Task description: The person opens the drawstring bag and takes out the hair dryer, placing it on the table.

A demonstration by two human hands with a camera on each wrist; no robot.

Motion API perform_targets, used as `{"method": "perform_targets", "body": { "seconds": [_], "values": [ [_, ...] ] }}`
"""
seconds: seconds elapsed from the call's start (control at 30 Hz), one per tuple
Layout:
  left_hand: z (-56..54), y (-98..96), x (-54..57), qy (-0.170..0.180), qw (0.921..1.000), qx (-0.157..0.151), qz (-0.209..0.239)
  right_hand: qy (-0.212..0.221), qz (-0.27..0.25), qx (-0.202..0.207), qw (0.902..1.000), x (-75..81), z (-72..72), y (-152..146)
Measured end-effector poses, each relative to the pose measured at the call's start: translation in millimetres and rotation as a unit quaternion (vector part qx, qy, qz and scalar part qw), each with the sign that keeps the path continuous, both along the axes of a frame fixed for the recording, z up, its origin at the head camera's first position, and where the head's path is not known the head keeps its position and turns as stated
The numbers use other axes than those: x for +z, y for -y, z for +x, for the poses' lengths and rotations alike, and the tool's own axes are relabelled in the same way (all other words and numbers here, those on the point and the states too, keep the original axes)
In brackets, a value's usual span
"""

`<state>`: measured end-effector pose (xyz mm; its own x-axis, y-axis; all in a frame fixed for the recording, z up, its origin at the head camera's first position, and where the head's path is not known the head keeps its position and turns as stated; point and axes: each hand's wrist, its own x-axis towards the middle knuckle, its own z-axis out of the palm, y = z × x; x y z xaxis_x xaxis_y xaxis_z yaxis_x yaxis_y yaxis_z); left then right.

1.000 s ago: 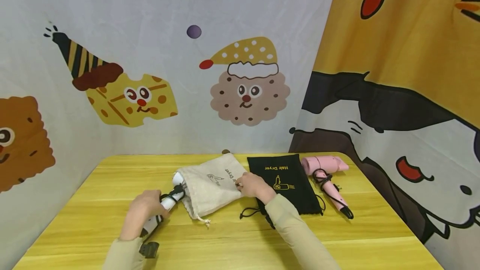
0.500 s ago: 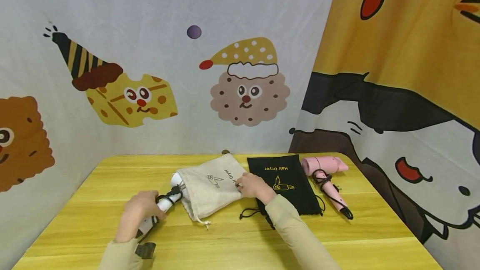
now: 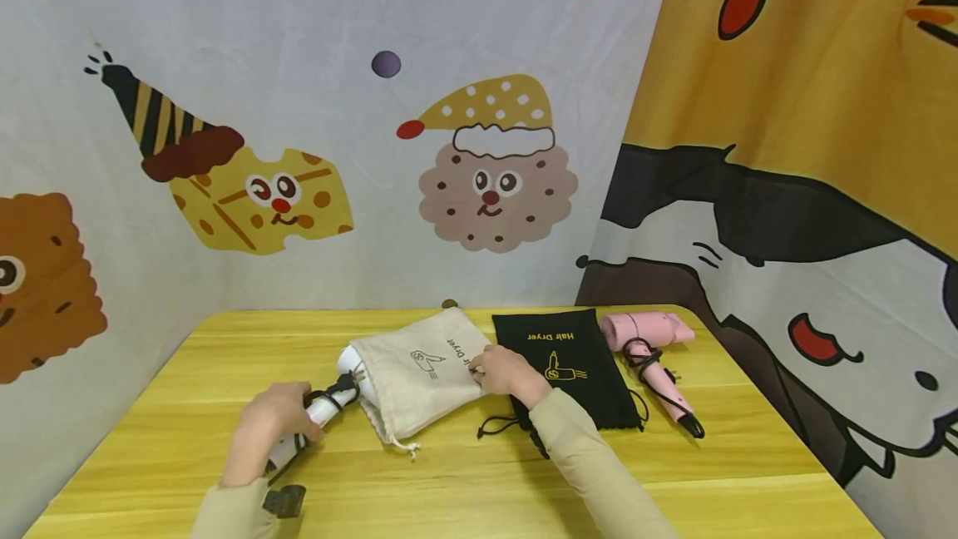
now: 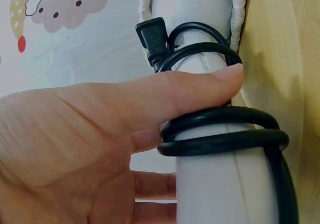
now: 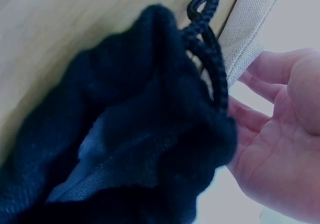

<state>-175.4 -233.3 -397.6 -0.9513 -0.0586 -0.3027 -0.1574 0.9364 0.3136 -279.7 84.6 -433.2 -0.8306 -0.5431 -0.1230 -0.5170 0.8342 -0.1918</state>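
Observation:
A white hair dryer (image 3: pixel 326 411) with a black cord wound round its handle lies at the left of the head view. My left hand (image 3: pixel 269 422) grips that handle; in the left wrist view the thumb (image 4: pixel 200 86) lies across it between loops of the cord (image 4: pixel 225 146). The dryer's head shows partly at the mouth of a beige drawstring bag (image 3: pixel 419 381) printed "Hair Dryer", the rest hidden inside. At the bag's far, right-hand end, the fingers of my right hand (image 3: pixel 511 371) pinch the cloth.
Right of the beige bag, a black drawstring bag (image 3: pixel 591 398) lies flat, partly under my right forearm. Its open mouth (image 5: pixel 115 78) fills much of the right wrist view. Beyond it lies a pink hair dryer (image 3: pixel 662 385). Printed cloth walls (image 3: pixel 389 215) stand behind the wooden table (image 3: pixel 419 497).
My left hand has drawn the white hair dryer a little leftwards and towards me, so more of its head shows outside the beige bag. The right hand has stayed in place.

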Motion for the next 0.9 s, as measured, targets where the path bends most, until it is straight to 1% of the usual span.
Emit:
{"method": "perform_targets", "body": {
  "seconds": [0.17,0.5,0.9],
  "values": [
    [2.6,0.3,1.1,0.003,1.0,0.001,0.0,-0.001,0.003,-0.002,1.0,0.9,0.2,0],
    [8.5,-2.3,6.7,0.003,1.0,0.001,0.0,0.001,0.007,-0.012,0.9999,1.2,0.4,1],
    [11.7,-5.3,11.6,0.007,0.9999,0.005,-0.012,0.008,0.019,-0.019,0.9996,2.7,1.7,3]
  ]
}}
